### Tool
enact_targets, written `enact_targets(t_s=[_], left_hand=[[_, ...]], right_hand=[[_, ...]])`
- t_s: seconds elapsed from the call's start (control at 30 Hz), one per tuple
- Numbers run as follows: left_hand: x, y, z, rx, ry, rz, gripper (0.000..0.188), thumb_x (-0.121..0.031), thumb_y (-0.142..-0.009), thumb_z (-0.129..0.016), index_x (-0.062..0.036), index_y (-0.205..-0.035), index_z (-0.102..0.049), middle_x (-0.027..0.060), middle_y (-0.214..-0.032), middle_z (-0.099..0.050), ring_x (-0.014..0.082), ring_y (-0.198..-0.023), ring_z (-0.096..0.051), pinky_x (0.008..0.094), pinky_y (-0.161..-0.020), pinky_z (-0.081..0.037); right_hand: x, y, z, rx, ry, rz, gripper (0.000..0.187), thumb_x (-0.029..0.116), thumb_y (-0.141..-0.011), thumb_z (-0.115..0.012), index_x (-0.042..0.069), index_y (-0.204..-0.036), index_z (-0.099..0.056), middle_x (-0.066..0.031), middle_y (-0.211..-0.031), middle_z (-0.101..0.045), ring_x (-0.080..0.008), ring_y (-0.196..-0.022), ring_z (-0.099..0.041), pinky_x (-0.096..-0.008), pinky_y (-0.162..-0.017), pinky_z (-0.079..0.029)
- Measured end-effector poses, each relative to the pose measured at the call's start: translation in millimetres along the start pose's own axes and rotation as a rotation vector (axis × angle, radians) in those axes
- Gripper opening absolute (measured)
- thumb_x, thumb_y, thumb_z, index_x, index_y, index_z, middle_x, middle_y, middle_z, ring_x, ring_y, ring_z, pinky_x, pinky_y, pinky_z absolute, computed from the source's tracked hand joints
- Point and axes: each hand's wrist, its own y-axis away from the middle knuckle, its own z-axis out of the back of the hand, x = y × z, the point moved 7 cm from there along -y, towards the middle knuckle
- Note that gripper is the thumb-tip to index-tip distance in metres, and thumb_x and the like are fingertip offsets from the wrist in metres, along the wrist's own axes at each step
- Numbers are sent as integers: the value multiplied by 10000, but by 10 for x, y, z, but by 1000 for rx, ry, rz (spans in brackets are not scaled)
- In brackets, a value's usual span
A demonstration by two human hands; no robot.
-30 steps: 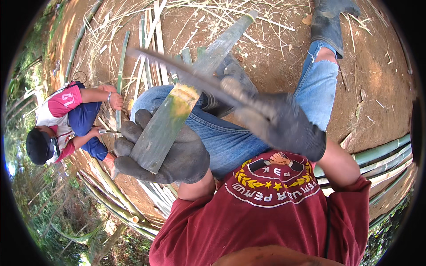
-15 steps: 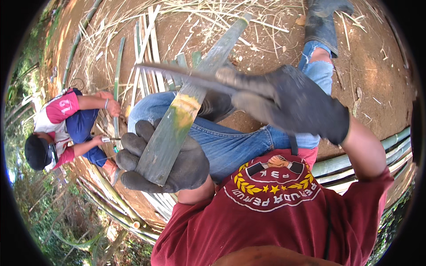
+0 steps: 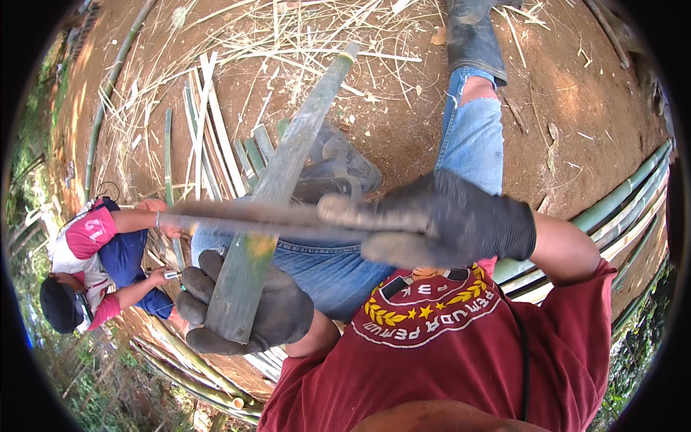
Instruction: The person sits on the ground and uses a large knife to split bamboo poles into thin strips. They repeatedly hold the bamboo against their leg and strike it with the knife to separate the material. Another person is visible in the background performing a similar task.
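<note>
While gripped: left hand (image 3: 248, 309) in a dark glove wraps shut around the near end of the split bamboo slat (image 3: 284, 189), which slants away over the jeans-clad knee (image 3: 327, 270).
Blade: right hand (image 3: 450, 227), gloved, fingers closed on the machete (image 3: 266, 219) handle — blade lies flat across the slat, above the left hand.
Doing it well: likely shave away from the holding fingers — shallow, steady.
Beyond the slat: another person (image 3: 93, 263) crouches.

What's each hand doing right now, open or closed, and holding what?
Left hand: gloved, closed around the lower end of a split bamboo slat.
Right hand: gloved, closed on the handle of a long blade lying across the slat.
</note>
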Motion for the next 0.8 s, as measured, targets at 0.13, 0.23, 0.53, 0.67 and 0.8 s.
enact_targets(t_s=[0.13,0.23,0.53,0.67,0.8], left_hand=[[341,-272,-58,-113,-473,-186,592,-310,-988,-497,43,-1440,-350,290,-1449,-359,324,-1312,-467,513,-1133,-377],[15,-364,-154,-62,-1070,-430,532,-262,-1002,-477,27,-1435,-362,231,-1397,-460,320,-1222,-559,478,-1085,-463],[80,-625,39,-207,-1094,-120,544,-242,-977,-576,119,-1355,-424,248,-1272,-579,284,-1152,-613,456,-1067,-486],[-176,-989,620,-344,-471,26,368,-134,-981,-545,60,-1292,-511,224,-1199,-623,262,-976,-687,416,-898,-602],[-211,-1163,768,-280,-347,171,220,-146,-996,-542,34,-1108,-600,185,-1042,-681,276,-929,-678,461,-931,-562]], right_hand=[[-511,195,261,50,173,-479,598,238,-921,-675,160,-1472,-456,-155,-904,-704,-270,-799,-718,-372,-724,-559],[-815,109,98,49,76,-562,601,299,-947,-623,165,-1494,-414,-156,-1011,-701,-244,-860,-708,-385,-719,-560],[-1104,-119,-40,120,462,-446,539,335,-996,-518,189,-1498,-391,-166,-948,-701,-295,-767,-700,-437,-600,-553],[-2709,144,296,-184,330,-758,452,461,-1014,-427,217,-1369,-564,-253,-949,-670,-442,-848,-655,-489,-812,-517],[-2904,231,568,10,390,-785,521,498,-1010,-409,176,-1402,-533,-252,-1069,-646,-402,-1082,-607,-478,-978,-448]])
